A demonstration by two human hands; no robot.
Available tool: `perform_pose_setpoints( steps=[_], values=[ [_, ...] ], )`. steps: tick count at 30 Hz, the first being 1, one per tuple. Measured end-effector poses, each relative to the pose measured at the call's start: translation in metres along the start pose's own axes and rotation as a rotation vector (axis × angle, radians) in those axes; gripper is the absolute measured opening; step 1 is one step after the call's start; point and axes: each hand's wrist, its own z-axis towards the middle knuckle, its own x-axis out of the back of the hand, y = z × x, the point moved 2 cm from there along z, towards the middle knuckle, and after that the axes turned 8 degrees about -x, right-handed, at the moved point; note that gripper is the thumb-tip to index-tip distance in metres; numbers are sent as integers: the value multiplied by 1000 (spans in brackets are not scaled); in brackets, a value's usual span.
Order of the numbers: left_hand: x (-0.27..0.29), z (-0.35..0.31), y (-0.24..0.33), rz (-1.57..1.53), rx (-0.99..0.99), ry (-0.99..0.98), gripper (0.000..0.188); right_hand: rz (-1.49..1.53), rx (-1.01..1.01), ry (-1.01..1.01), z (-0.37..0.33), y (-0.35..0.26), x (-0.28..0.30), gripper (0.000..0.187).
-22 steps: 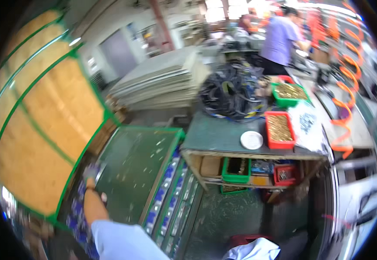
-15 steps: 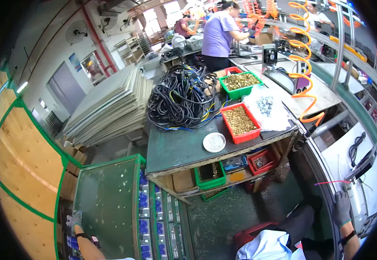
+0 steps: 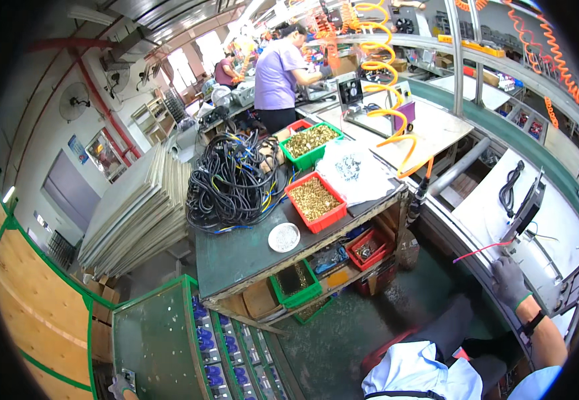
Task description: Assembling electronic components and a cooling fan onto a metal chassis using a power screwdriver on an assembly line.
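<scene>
Green floor (image 3: 346, 327) divides left hand (image 3: 121, 387) by cabinet (image 3: 159, 340) from right hand (image 3: 510, 283) by bench edge (image 3: 479, 273); grips unclear.

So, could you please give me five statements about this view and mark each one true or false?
1. The white dish lies on the table, left of the red bin of brass parts. True.

2. The right hand is bare. False: the right hand is gloved.

3. The left hand is at the green rack. True.

4. The black cables lie inside the red bin of brass parts. False: the black cables lie to its left, on the table.

5. The pink wire is near the right hand. True.
</scene>
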Motion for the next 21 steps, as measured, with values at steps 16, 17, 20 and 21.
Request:
perform_pose_setpoints(
  steps=[16, 17, 20, 21],
  values=[
    [256, -471, 320, -1558, -1281, -1233, 63, 465, -101, 222, -86, 6, 72, 33],
    [269, -522, 324, -1536, -1271, -1242, 66, 523, -139, 209, -94, 7, 79, 34],
    [305, -653, 345, -1211, -1654, -1471, 78, 640, -270, 210, -110, 9, 100, 28],
    [312, -693, 344, -1085, -1800, -1560, 78, 636, -324, 181, -113, 11, 106, 28]
  ],
)
